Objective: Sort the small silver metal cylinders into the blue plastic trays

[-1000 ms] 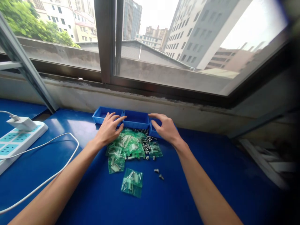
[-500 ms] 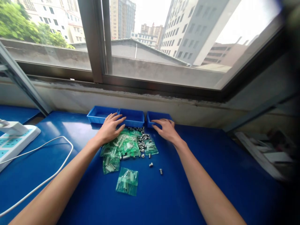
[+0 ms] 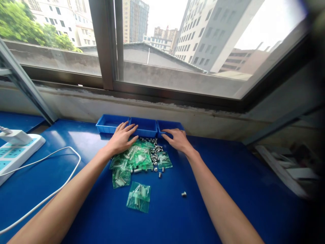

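Note:
Three blue plastic bins stand in a row: a left bin (image 3: 108, 129), a middle bin (image 3: 146, 133) and a right bin (image 3: 165, 124). My left hand (image 3: 123, 135) has its fingers spread at the front of the left and middle bins, above the pile's edge. My right hand (image 3: 176, 139) rests on the front and right end of the right bin, fingers stretched out, partly hiding it. Green clear bags (image 3: 139, 157) of metal pins or similar small parts lie heaped before the bins. Beside them is a pile of short metal screws (image 3: 155, 154).
One green bag (image 3: 138, 197) lies apart, nearer me. A loose screw (image 3: 183, 194) sits on the blue table (image 3: 167, 220) near my right forearm. At left are a white power strip (image 3: 21, 149) and a white cable (image 3: 62, 184). A window (image 3: 177, 79) and wall stand behind.
The right bin has moved left with my right hand, closing the gap to the middle bin. Loose screws have shifted on the table, one now farther right and nearer me.

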### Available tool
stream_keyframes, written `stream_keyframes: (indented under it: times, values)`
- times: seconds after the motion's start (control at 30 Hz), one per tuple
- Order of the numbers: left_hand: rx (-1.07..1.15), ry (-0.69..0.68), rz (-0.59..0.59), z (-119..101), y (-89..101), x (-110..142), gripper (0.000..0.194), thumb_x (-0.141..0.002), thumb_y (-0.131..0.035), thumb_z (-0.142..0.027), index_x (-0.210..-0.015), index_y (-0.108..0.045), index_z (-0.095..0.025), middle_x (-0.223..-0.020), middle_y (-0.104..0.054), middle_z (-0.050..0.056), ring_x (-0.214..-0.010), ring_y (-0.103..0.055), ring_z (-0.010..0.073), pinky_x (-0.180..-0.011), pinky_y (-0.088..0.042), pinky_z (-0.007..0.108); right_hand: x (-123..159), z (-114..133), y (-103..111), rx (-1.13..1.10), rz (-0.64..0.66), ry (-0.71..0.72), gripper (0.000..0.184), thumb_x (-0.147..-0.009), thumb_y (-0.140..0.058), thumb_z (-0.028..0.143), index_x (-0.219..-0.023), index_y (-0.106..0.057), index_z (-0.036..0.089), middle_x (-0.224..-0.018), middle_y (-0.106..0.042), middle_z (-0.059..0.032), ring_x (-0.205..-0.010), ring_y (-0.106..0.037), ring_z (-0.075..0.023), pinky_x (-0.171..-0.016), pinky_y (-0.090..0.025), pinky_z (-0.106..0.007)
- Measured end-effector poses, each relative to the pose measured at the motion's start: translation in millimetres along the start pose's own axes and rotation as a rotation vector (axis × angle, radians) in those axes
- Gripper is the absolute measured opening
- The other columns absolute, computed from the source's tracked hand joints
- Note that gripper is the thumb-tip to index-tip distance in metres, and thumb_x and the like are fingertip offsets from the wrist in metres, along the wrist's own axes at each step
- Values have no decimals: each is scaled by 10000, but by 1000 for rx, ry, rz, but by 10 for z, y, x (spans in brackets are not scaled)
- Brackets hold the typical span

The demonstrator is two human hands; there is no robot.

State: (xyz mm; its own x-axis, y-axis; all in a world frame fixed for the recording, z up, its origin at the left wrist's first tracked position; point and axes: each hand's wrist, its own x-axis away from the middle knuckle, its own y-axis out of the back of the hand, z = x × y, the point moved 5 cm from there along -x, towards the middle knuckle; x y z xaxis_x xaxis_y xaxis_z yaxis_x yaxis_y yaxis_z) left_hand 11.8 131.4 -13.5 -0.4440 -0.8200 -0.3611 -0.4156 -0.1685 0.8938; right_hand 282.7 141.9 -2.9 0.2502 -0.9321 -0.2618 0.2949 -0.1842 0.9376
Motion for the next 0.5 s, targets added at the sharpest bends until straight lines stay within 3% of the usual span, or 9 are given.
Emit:
stream_keyframes:
  times: [0.3,0.5]
  values:
    - [27,-19,49,27,25,-44,581,-975,-416,-518,-1476,-466,-228,-1489,-506,79,-1479,-265,339,-1203,-218,533,-77,67,-29,-29,-51,53,394,-945,-512,514,-1189,-702,269,-1181,-715,-99,-1186,-560,-327,-1008,-354,-523]
    - [13,-28,67,82,32,-46,566,-984,-402,-514,-1485,-451,-254,-1514,-479,55,-1475,-286,315,-1190,-254,512,49,148,86,-125,-256,141,309,-918,-588,364,-1183,-692,243,-1242,-686,-79,-1251,-533,-297,-1062,-376,-474]
